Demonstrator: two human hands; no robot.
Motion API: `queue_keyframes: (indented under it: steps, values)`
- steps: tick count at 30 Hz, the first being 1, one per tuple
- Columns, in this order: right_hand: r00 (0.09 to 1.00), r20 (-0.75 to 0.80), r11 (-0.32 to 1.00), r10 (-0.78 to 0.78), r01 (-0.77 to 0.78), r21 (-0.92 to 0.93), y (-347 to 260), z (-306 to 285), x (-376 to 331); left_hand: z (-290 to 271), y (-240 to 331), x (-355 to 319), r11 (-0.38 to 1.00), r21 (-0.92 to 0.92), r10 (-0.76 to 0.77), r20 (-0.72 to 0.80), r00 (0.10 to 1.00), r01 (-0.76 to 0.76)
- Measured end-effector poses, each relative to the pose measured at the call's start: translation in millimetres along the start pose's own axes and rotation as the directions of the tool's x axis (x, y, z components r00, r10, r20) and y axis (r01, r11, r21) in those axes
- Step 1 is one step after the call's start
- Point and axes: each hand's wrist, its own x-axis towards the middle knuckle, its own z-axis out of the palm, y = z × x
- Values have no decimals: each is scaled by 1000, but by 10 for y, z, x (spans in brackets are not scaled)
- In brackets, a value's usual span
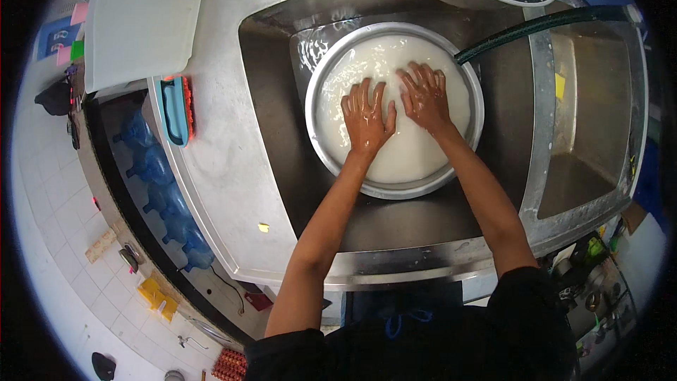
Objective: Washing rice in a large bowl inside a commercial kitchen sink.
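Both forearms reach over the steel bench (226, 169) into the round basin (319, 137) sitting in the sink. Left hand (367, 116) and right hand (425, 95) lie spread flat, side by side, in its milky water (409, 152), seemingly working what lies beneath. Beyond the basin, a dark hose (536, 25) dips over its far rim.

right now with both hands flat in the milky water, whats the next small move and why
Probably curl the fingers and stir. The left hand and right hand lie spread and open in the cloudy white water of the round metal basin, gripping nothing, and the dark hose reaches its rim.
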Motion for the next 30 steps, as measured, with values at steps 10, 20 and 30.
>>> queue_keyframes:
  steps: [10,20,30]
  values:
    - [994,60,994,93,-90,-56,222,603,252,1069,-1077,-414,819,568,-121,310,943,-81]
    - [999,31,994,-10,13,-104,-82,-339,-281,-135,-312,209,1000,-6,20,-106,994,-21]
    - [597,289,490,749,-791,366,273,-682,-1311,-193,-1013,425,882,-146,-463,-90,882,448]
